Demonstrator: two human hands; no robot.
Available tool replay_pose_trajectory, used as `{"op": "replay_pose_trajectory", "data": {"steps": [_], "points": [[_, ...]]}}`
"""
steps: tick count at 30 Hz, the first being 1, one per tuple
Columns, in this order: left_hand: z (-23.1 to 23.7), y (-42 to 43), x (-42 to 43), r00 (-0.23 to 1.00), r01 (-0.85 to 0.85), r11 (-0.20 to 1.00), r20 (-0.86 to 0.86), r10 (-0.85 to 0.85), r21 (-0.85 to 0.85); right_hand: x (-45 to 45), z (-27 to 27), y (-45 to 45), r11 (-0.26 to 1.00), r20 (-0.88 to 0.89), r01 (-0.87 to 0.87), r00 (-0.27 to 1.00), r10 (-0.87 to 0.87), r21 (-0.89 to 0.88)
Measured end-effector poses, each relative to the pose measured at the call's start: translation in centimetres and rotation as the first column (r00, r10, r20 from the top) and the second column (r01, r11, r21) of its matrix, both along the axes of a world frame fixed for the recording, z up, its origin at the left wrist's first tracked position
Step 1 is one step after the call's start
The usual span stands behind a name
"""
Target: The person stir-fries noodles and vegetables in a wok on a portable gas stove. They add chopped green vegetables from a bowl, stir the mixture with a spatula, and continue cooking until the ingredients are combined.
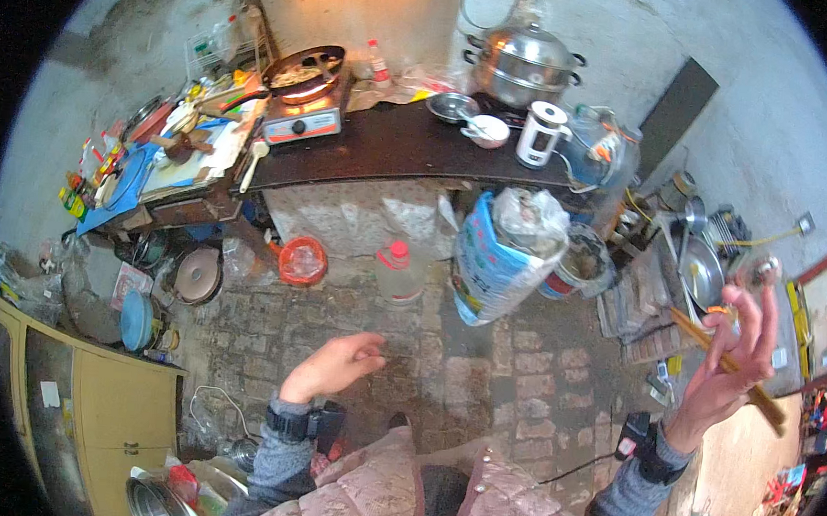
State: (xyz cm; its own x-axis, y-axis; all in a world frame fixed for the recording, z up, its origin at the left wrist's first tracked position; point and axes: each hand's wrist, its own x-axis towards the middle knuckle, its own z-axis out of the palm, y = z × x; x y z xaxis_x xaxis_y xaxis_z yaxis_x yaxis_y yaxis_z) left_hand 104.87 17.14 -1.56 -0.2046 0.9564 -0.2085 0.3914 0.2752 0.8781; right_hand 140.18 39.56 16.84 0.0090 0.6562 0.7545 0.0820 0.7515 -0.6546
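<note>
In the head view my right hand [730,359] is raised at the right, gripping a pair of wooden chopsticks [766,408] that lie slantwise across the palm. Its upper fingers stretch toward a clear, shiny object [759,269] near the wall; whether they touch it is unclear. My left hand [334,366] hangs over the brick floor with loosely bent fingers and nothing visible in it. Beyond it a clear plastic jug with a red cap [401,279] stands on the floor. On the counter, a frying pan with food [302,74] sits over a lit portable gas stove [302,126].
A steamer pot [528,65], a white kettle [539,141] and a white bowl [487,130] stand on the dark counter [407,150]. Below are a bulging sack [503,264] and a red basket [303,260]. A yellow cabinet [123,403] flanks my left side.
</note>
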Motion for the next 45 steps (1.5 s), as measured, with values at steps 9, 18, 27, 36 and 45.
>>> {"op": "replay_pose_trajectory", "data": {"steps": [9, 18, 27, 36, 45], "points": [[-4.0, -5.1, -15.2, 0.891, -0.452, 0.885, -0.016, 0.453, -0.111, -24.6, 6.0, 4.2, 0.636, 0.079, -0.585, 0.764, 0.641, 0.503], [-1.5, 1.7, -30.4, 0.699, -0.712, 0.702, 0.071, 0.711, -0.019, -41.4, -0.9, 15.3, 0.562, -0.351, -0.826, 0.514, 0.783, 0.043], [-9.3, 19.4, -52.1, 0.771, -0.636, 0.769, -0.084, 0.632, -0.056, -47.2, -15.7, 16.1, 0.601, -0.35, -0.493, 0.87, 0.348, -0.629], [-17.5, 32.9, -66.2, 0.676, -0.7, 0.684, 0.117, 0.727, -0.205, -50.6, -24.2, 6.2, 0.421, -0.252, -0.048, 0.86, -0.444, -0.906], [-19.4, 34.6, -67.2, 0.633, -0.7, 0.682, 0.259, 0.73, -0.211, -53.9, -31.4, 5.6, 0.315, -0.244, -0.096, 0.847, -0.472, -0.944]]}}
